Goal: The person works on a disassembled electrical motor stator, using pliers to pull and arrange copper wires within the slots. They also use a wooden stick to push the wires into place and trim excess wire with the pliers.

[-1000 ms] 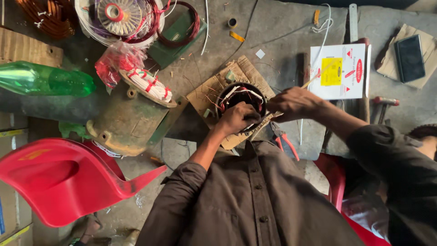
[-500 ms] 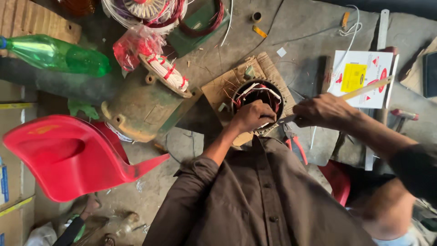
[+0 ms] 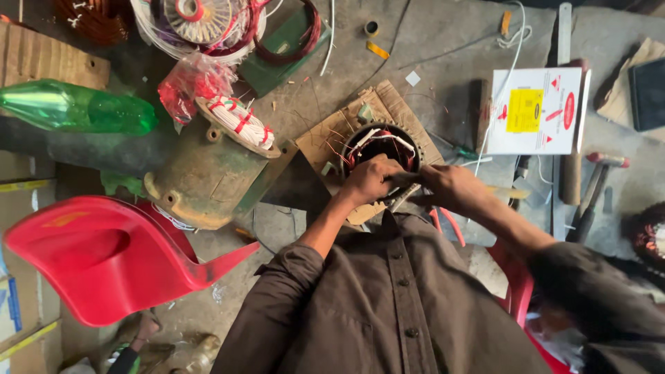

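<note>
**Both hands crowded at the stator's near rim**

The motor stator [image 3: 380,149] sits just above the centre of the frame on a scrap of cardboard [image 3: 332,135] laid on the concrete floor [image 3: 443,62]. Room is tight: the old motor housing [image 3: 208,180] lies just left of the cardboard, the red plastic chair [image 3: 104,260] fills the lower left, and the white box [image 3: 537,111] sits to the upper right with a hammer [image 3: 594,187] below it. Bare floor opens only above the stator, toward the top centre.

My left hand [image 3: 367,181] covers the stator's lower rim, fingers curled down and pressed together over the windings; what they pinch is hidden beneath them. My right hand [image 3: 450,188] is closed around a slim metal tool [image 3: 404,197] whose tip points at the left hand; its far end is lost in my fist.

My right forearm is blurred at the lower right edge. Both elbows are bent, forearms converging from below.
</note>
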